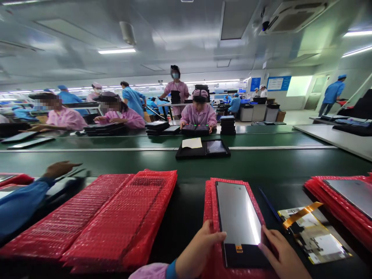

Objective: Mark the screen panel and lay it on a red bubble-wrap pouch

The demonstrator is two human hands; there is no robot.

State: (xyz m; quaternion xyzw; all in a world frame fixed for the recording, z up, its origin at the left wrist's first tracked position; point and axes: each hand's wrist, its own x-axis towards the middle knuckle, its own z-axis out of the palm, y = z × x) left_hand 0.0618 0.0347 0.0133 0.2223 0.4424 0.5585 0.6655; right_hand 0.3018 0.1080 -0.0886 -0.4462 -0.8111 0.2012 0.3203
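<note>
Plainly, the green conveyor belt (261,164) ran left to right across the whole bench, and on its far side people in pink smocks (199,114) bent over their own trays. On the belt lay a black tray (203,149) holding a paper slip and a dark panel. Near the left stood two stacks of red bubble-wrap bags (116,217), side by side and touching; beyond them a co-worker's hand (59,168) in a blue sleeve reached in over the bench edge. At far right sat another red stack (322,193) with a screen on top.

The display panel (240,221) lay face-up on a red bubble-wrap bag (209,217) at near centre. The left hand (199,248) gripped its lower left edge, thumb on the bezel; the right hand (280,252) pinched the lower right corner — both grasping the panel, neither clenched. Just right of it lay a backing board with an orange flex cable (312,228), and a dark pen-like stick (270,205) between the two.

Handling it well probably meant keeping fingers on the bezel, off the glass and the small orange tab at the bottom. Open room looked best straight ahead, on the dark bench before the belt; sideways the flex cable and stacks crowded close.
</note>
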